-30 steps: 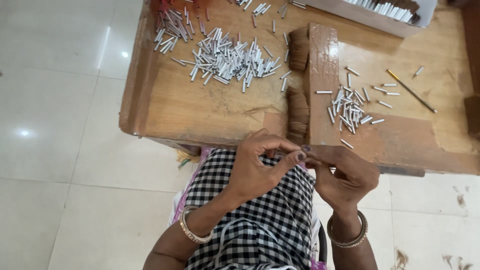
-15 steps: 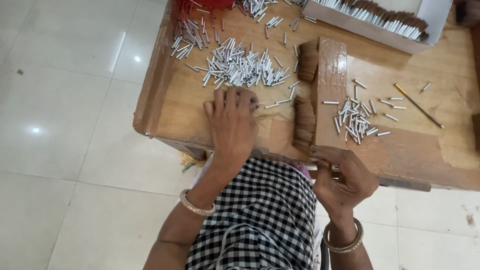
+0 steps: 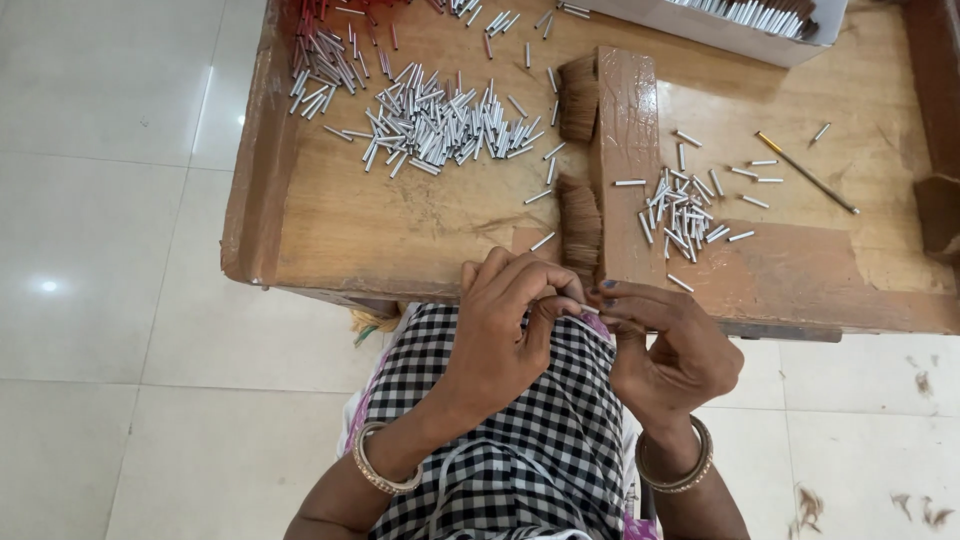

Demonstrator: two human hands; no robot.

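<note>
My left hand and my right hand meet over my lap, just in front of the wooden table's near edge. Their fingertips pinch together on something small that the fingers hide. Right beyond the hands stands a tuft of brown bristles against an upright wooden block. A big heap of silver metal tubes lies to the left of the block, and a smaller heap of tubes to its right.
A second brown tuft sits farther up the block. Red tubes lie at the far left corner. A white box of filled tubes stands at the back. A thin stick lies at the right. Tiled floor surrounds the table.
My left hand, stretched out onto the table by the tube heap half a second ago, has drawn back to my lap and joined the right hand's fingertips.
</note>
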